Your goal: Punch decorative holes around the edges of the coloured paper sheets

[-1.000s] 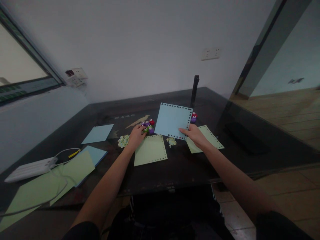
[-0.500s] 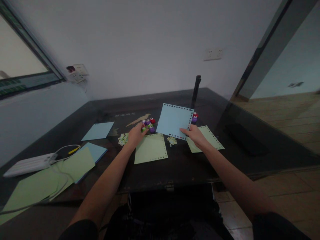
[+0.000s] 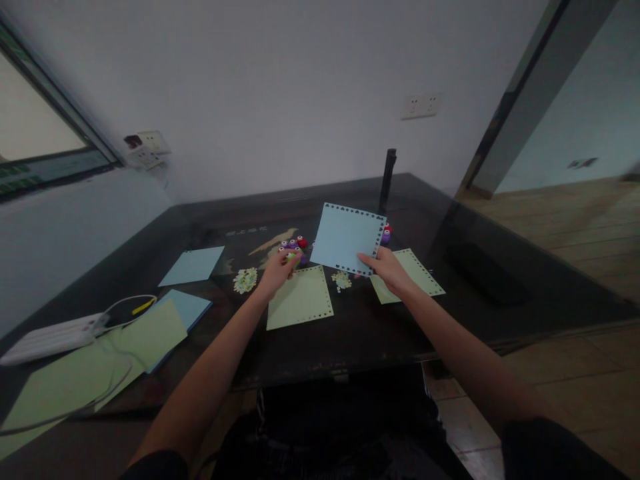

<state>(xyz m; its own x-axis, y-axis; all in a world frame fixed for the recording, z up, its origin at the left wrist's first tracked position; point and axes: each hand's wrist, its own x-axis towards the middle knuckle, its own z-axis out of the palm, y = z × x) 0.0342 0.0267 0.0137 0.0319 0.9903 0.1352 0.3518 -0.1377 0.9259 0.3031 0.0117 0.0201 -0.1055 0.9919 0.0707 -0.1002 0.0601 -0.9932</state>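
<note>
My right hand point(image 3: 389, 268) is closed on a light blue paper sheet point(image 3: 347, 237), thumb on top, holding it tilted above the table. Small dark punched shapes run along the sheet's top, right and bottom edges. In my left hand point(image 3: 277, 272), thumb and fingers pinch a small green paper punch point(image 3: 291, 256). Just beyond it stand several more punches point(image 3: 301, 242) in red and purple. Below lies a pale green sheet point(image 3: 300, 300) with punched edges. Piles of small paper cut-outs point(image 3: 245, 281) lie on the dark table, one on either side of that sheet.
Another punched green sheet point(image 3: 417, 273) lies at the right, near a dark flat object point(image 3: 485, 273). A black upright post point(image 3: 387, 181) stands behind. At left are a blue sheet point(image 3: 193, 265), stacked green paper point(image 3: 75, 377) and a white power strip point(image 3: 55, 337) with cables.
My left hand has drawn slightly back from the cluster of punches, and the green punch now shows between its fingers. My right hand keeps holding the blue sheet; the view has shifted slightly.
</note>
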